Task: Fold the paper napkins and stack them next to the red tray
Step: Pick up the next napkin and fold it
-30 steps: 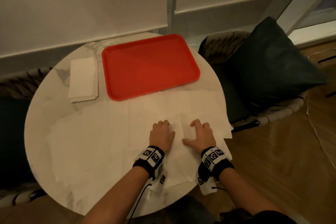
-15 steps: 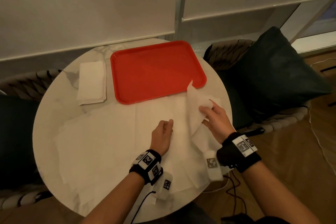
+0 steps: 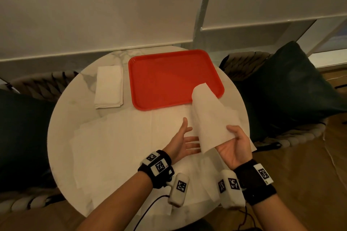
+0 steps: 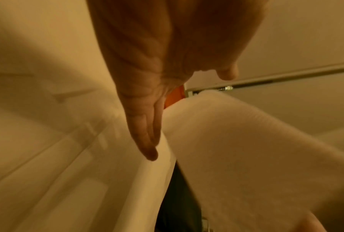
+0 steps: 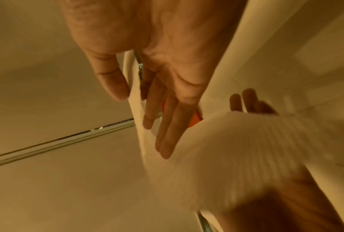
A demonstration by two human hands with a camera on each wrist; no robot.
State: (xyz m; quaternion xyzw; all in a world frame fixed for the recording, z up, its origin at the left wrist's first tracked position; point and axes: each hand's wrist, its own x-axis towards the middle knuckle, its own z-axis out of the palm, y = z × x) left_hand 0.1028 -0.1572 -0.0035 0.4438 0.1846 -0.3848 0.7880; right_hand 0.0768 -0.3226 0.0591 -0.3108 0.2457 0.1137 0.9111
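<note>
Between my hands, the folded napkin (image 3: 212, 118), pinched by my right hand (image 3: 233, 148), points lengthwise toward the red tray (image 3: 174, 80); my left hand (image 3: 181, 141) waits open-palmed.

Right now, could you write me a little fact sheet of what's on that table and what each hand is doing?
Table: round, marble-look
Red tray: far side, nothing on it
Folded stack: left of tray
Unfolded napkins: spread flat
Right hand: pinches lifted napkin
Left hand: open, palm up, beside lifted napkin
</note>
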